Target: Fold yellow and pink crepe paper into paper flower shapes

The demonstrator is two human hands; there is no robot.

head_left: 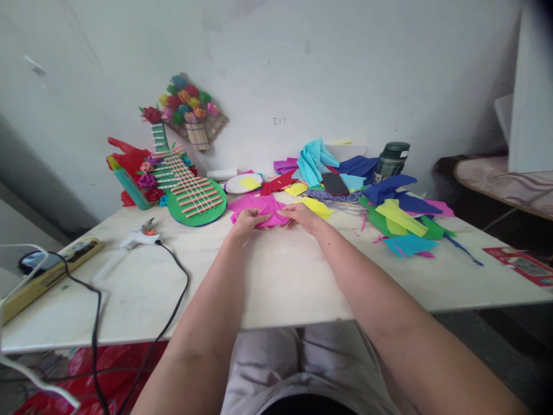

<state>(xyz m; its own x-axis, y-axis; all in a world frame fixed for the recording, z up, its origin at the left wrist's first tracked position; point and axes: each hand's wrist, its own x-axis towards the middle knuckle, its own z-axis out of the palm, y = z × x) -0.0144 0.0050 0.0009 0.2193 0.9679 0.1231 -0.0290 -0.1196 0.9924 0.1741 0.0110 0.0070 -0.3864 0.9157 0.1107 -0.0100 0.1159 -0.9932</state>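
A sheet of bright pink crepe paper (268, 208) is stretched between my two hands near the middle of the table. My left hand (250, 222) pinches its left side, thumb on top. On the right side, my right hand (301, 215) grips the paper between thumb and fingers. More pink paper lies behind and left of it; where one piece ends and another begins I cannot tell. Close to my right hand are scraps of yellow paper (317, 207). Left of my left hand stands a green guitar-shaped craft (196, 210) with pink sticks and strings.
At left lie a hot glue gun (141, 237) with a black cord and a power strip (56, 274). Coloured paper, a dark phone (335, 184) and a green bottle (392, 158) stand or lie at the back right. Blue paper (410, 245) is nearer the right edge.
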